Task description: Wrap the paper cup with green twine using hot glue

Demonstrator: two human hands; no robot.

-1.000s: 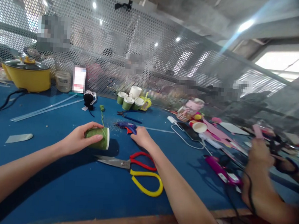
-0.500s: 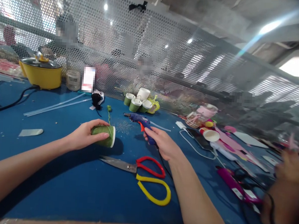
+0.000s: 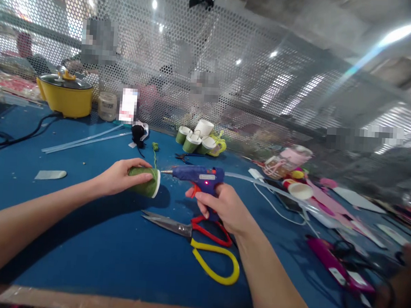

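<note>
My left hand (image 3: 122, 177) is closed around a paper cup (image 3: 144, 183) wrapped in green yarn, held on its side with its white rim facing right. A strand of green yarn (image 3: 155, 154) runs from the cup to a small clump behind it. In my right hand (image 3: 223, 204) is a blue glue gun (image 3: 199, 174) with an orange trigger and a lit red light. Its nozzle points left, at or very near the cup's rim; whether they touch I cannot tell. A clear glue stick (image 3: 259, 179) sticks out of its back. Below lie scissors (image 3: 183, 229) with red and yellow handles.
Several green-wrapped cups (image 3: 192, 143) stand at the back beside yellow-green ribbon (image 3: 220, 145). Pliers (image 3: 187, 158) lie before them. A yellow electric pot (image 3: 66, 99), a jar (image 3: 107, 106) and a phone (image 3: 128, 105) line the back left. At right are a purple power strip (image 3: 338, 264) and cords.
My right hand has raised the glue gun and turned it level, bringing its nozzle to the cup's rim. The pliers now show behind it. At far right, another person's arm has moved mostly out of view.
</note>
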